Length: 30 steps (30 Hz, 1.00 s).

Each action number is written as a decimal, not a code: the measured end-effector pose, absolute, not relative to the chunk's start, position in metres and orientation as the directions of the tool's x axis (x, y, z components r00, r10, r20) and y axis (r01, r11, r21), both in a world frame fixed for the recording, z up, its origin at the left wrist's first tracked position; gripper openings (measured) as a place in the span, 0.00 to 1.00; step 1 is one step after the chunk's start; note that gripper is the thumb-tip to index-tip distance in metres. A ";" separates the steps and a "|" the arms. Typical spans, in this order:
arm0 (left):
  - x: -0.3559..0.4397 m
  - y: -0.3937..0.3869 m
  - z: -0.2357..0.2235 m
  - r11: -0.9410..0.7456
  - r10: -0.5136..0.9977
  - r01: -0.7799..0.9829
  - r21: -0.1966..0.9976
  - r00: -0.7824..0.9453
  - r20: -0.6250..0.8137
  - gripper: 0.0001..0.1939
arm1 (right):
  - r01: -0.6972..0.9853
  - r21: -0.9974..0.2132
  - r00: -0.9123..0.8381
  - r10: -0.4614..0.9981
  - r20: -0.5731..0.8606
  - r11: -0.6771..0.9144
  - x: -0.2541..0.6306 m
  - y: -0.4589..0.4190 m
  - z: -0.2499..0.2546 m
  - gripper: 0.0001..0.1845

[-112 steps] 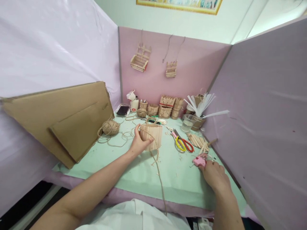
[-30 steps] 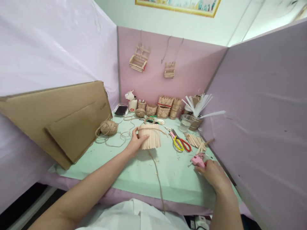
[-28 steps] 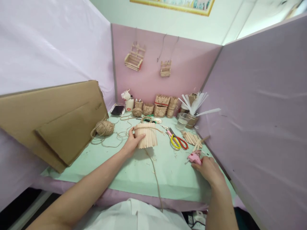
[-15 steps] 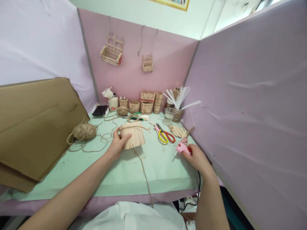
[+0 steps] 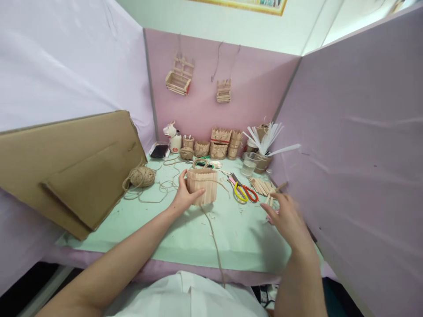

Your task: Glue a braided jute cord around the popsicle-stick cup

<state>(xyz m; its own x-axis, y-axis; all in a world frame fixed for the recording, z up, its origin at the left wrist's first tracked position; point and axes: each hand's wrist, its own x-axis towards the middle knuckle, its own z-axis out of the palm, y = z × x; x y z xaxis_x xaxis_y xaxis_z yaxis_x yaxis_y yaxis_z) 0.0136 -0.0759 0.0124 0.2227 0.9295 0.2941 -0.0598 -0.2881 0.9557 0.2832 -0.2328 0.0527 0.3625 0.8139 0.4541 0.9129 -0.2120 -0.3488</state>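
My left hand is closed on a small container of wooden craft sticks, with the thumb across its front. A strand of twine runs round its upper part, one end sticking out to the right, and another length hangs from its base toward my lap. On the right, my right hand hovers with thumb and fingers apart, slightly blurred. Partly hidden beneath it, the pink glue gun lies on the table. Loose craft sticks are piled just beyond those fingers.
Scissors with yellow and red handles lie between my hands. A twine ball and cardboard are at left. A cup of water and a pot of white strips stand back right. Finished stick containers line the back.
My right hand has let go of the pink glue gun and opened above it. The left hand still holds the stick container, turned slightly. The whole view has shifted left.
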 end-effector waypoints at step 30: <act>-0.005 -0.053 0.061 -0.891 0.375 0.204 0.405 0.833 0.406 0.10 | 0.668 -0.470 -0.366 0.805 0.467 0.577 0.218 -0.131 0.057 0.12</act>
